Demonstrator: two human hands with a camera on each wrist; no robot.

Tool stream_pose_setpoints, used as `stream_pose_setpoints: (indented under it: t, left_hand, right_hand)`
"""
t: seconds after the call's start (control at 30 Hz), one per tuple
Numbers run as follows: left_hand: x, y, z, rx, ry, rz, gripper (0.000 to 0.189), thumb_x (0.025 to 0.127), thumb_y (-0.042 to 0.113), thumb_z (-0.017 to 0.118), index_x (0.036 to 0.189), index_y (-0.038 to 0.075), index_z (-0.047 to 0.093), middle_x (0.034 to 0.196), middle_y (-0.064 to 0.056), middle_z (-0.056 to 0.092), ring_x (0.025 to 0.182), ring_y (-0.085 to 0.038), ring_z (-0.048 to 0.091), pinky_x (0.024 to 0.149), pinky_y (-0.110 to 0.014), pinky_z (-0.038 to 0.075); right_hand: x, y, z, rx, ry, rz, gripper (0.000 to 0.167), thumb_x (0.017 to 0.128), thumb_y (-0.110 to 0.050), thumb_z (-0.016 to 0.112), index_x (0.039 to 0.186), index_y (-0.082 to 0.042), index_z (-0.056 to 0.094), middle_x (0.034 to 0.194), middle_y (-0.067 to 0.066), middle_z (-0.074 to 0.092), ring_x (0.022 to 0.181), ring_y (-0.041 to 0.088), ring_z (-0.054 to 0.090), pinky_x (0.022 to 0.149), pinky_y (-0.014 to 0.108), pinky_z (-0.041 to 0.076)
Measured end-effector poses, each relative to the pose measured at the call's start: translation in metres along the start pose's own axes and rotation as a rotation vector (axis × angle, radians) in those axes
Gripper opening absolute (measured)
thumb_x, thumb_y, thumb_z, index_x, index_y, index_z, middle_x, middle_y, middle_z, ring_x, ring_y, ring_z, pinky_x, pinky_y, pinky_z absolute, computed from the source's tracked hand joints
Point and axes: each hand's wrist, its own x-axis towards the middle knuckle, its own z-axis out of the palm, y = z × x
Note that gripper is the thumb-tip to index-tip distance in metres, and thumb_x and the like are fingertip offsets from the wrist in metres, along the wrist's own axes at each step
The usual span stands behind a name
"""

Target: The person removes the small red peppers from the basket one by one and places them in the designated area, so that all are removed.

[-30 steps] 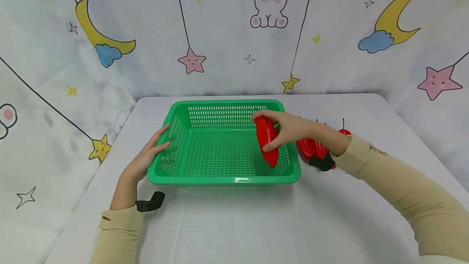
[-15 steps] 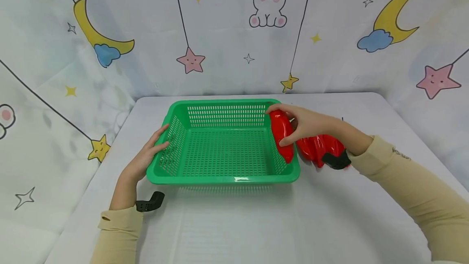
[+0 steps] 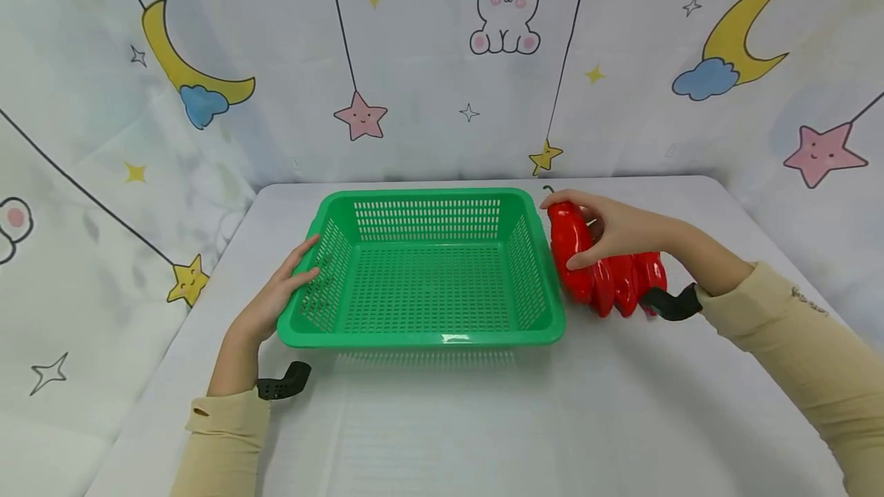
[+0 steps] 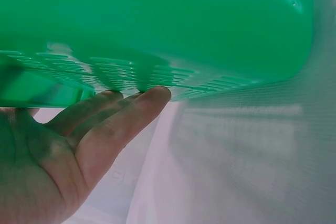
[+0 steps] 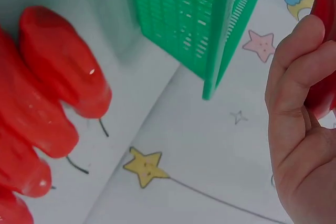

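Observation:
In the head view, my left hand (image 3: 268, 299) rests against the left side of a green plastic basket (image 3: 421, 340), thumb and forefinger at its rim. The left wrist view shows the fingers (image 4: 121, 124) straight, their tips at the slotted outer wall. My right hand (image 3: 621, 227) pinches a glossy red chili pepper (image 3: 569, 240) with a thin dark stem, just outside the basket's right rim. In the right wrist view, part of this held pepper (image 5: 321, 95) shows behind the curled fingers. Beyond it several similar red peppers (image 3: 625, 282) lie side by side, partly hidden by the hand.
A white cloth covers the table (image 3: 428, 420). Behind it hangs a pale curtain (image 3: 428, 52) printed with moons, stars and a rabbit. A black wrist strap (image 3: 285, 380) sits on the left arm, another black strap (image 3: 671, 302) on the right.
My right hand has carried the red chili pepper from above the basket's inside, rightward over the right rim, to beside the other peppers. The left hand and basket have stayed in place.

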Motion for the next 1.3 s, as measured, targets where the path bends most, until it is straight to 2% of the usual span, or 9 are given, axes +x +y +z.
stream_pose_setpoints:
  t: [0.33, 0.8, 1.13, 1.3]
  left_hand:
    - [-0.001, 0.001, 0.0, 0.01, 0.004, 0.002, 0.056, 0.1, 0.029, 0.036, 0.148, 0.029, 0.007, 0.152, -0.004, -0.006, 0.121, -0.035, 0.027, 0.08, -0.025, 0.041]
    - [0.0, 0.0, -0.001, 0.004, 0.005, 0.0, 0.056, 0.1, 0.029, 0.036, 0.148, 0.03, 0.007, 0.151, -0.007, -0.005, 0.115, -0.037, 0.033, 0.077, -0.027, 0.044]
    - [-0.001, 0.0, -0.001, 0.004, 0.004, -0.001, 0.058, 0.099, 0.034, 0.038, 0.148, 0.03, 0.007, 0.151, -0.008, -0.004, 0.113, -0.037, 0.036, 0.077, -0.028, 0.045]
    - [0.0, 0.0, -0.001, 0.004, 0.002, 0.005, 0.057, 0.1, 0.03, 0.036, 0.148, 0.029, 0.007, 0.151, -0.007, -0.005, 0.115, -0.036, 0.032, 0.077, -0.026, 0.044]
  right_hand:
    - [-0.018, 0.015, -0.01, 0.01, 0.046, 0.009, 0.082, 0.067, -0.01, 0.08, 0.133, -0.017, 0.032, 0.118, 0.017, 0.045, 0.097, 0.035, 0.055, 0.066, 0.037, 0.052]
    - [-0.038, 0.032, -0.023, 0.004, 0.07, 0.028, 0.085, 0.067, -0.009, 0.079, 0.134, -0.014, 0.028, 0.119, 0.019, 0.043, 0.099, 0.038, 0.052, 0.066, 0.037, 0.052]
    - [-0.054, 0.044, -0.032, 0.009, 0.1, 0.057, 0.087, 0.067, -0.007, 0.079, 0.136, -0.015, 0.026, 0.119, 0.02, 0.042, 0.094, 0.034, 0.055, 0.064, 0.037, 0.052]
    - [-0.059, 0.049, -0.036, -0.004, 0.114, 0.078, 0.088, 0.067, -0.007, 0.079, 0.136, -0.014, 0.026, 0.12, 0.02, 0.042, 0.094, 0.034, 0.056, 0.064, 0.037, 0.052]
